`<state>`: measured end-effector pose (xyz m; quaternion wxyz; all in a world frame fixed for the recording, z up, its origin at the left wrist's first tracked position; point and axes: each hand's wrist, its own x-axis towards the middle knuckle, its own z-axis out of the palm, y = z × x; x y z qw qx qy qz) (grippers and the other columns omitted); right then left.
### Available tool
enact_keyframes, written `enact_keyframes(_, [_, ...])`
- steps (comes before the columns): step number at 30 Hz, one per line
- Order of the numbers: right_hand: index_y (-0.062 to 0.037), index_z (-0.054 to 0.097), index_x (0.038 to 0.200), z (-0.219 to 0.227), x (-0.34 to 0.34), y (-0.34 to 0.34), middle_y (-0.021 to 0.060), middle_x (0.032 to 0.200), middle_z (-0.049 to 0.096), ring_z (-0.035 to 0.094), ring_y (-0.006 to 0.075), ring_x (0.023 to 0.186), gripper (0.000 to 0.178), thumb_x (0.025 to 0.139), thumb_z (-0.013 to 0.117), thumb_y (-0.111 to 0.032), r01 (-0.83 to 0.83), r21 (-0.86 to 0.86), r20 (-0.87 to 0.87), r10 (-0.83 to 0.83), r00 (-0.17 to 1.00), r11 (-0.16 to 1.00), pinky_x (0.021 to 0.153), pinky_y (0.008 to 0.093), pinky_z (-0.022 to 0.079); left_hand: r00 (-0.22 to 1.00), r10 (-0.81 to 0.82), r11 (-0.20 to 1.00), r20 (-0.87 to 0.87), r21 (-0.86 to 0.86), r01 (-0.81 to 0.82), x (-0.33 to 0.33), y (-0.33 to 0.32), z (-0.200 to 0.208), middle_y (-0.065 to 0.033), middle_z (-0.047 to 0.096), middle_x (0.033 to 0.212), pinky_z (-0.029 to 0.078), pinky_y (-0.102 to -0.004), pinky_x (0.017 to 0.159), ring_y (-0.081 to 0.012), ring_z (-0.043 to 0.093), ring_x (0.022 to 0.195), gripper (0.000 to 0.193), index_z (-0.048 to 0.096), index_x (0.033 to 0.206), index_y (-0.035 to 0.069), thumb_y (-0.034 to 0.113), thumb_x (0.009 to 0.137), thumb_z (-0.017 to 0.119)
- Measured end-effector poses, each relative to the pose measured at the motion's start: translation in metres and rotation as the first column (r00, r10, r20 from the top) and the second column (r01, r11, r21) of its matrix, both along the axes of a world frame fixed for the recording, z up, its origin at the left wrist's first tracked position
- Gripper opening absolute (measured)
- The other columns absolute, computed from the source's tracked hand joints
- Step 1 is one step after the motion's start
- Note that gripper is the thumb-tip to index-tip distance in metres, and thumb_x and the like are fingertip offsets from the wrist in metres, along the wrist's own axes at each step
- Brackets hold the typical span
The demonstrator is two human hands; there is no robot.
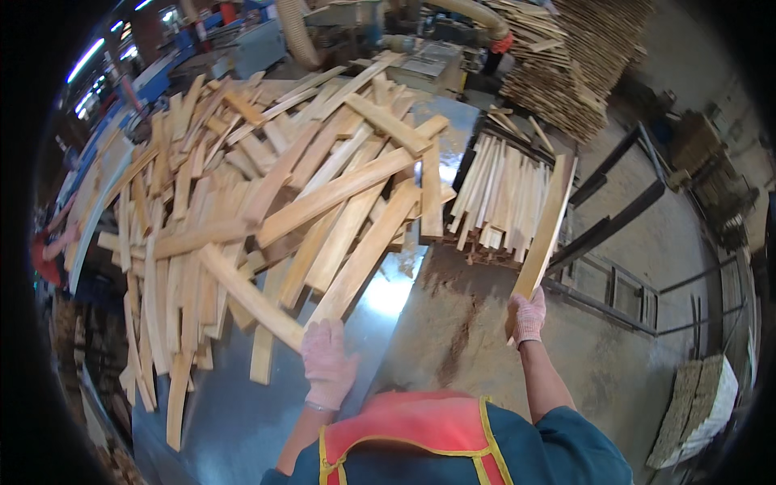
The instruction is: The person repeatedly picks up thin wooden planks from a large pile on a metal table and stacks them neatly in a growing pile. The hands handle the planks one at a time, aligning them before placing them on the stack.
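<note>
My right hand point(528, 317), in a pale pink glove, is closed round the near end of a long wooden board point(543, 234). The board slants up and away, standing on edge beside a stack of narrow wooden strips point(505, 190). My left hand point(329, 364), gloved alike, rests over the metal table with its fingers stretched out and thumb apart. Its fingertips touch or nearly touch the near end of a light board point(368, 257) lying in the pile. Another board point(250, 295) ends just beside those fingers.
A large jumbled heap of boards point(186, 202) covers much of the shiny metal table point(242, 420). Black metal frames point(618, 198) stand at the right. Stacked timber point(558, 65) and a ribbed hose point(297, 32) are at the back. Someone in red point(47, 257) is at the far left.
</note>
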<state>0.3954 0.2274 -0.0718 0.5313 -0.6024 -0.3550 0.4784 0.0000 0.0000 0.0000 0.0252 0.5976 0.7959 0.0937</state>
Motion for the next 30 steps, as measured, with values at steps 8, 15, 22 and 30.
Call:
enact_keyframes(8, [-0.0010, 0.058, 0.135, 0.002, 0.015, 0.111, 0.0070, 0.103, 0.069, 0.064, 0.0191, 0.085, 0.051, 0.084, 0.059, 0.004, 0.004, -0.009, -0.028, -0.004, 1.000, 1.000, 0.073, 0.0316, 0.053, 0.996, -0.038, 0.990, -0.087, -0.141, 0.025, -0.024, 0.158, 0.010, -0.0237, 0.047, 0.150, 0.028, -0.0590, 0.120, -0.0455, 0.041, 0.142, 0.091, 0.045, 0.151, 0.004, 0.028, 0.072, 0.084])
enact_keyframes(15, [0.0046, 0.052, 0.140, -0.084, 0.023, 0.306, 0.0184, 0.113, 0.071, 0.069, 0.0279, 0.099, 0.060, 0.083, 0.064, -0.009, -0.087, -0.063, 0.079, 0.092, 0.993, 0.994, 0.090, 0.0353, 0.054, 0.975, 0.040, 0.983, -0.217, -0.164, -0.077, -0.014, 0.185, -0.007, -0.0233, 0.047, 0.146, 0.029, -0.0596, 0.118, -0.0458, 0.041, 0.139, 0.091, 0.046, 0.147, 0.005, 0.018, 0.065, 0.084])
enact_keyframes(22, [-0.0003, 0.052, 0.145, -0.135, -0.014, 0.475, 0.0291, 0.148, 0.055, 0.056, 0.0457, 0.133, 0.078, 0.087, 0.071, -0.049, -0.165, -0.667, 0.502, 0.602, 0.621, 0.726, 0.110, 0.0465, 0.047, 0.945, 0.106, 0.963, -0.311, -0.203, -0.174, -0.006, 0.195, -0.030, -0.0246, 0.041, 0.156, 0.024, -0.0613, 0.125, -0.0479, 0.034, 0.149, 0.099, 0.040, 0.154, 0.005, 0.014, 0.064, 0.080])
enact_keyframes(30, [-0.0030, 0.054, 0.146, -0.197, -0.022, 0.496, 0.0224, 0.139, 0.062, 0.058, 0.0365, 0.131, 0.074, 0.092, 0.069, -0.050, -0.119, -0.401, 0.544, 0.340, 0.767, 0.908, 0.115, 0.0442, 0.043, 0.953, 0.182, 0.964, -0.243, -0.148, -0.221, 0.007, 0.212, -0.017, -0.0235, 0.051, 0.135, 0.036, -0.0633, 0.112, -0.0480, 0.047, 0.130, 0.080, 0.056, 0.136, 0.002, 0.012, 0.060, 0.077])
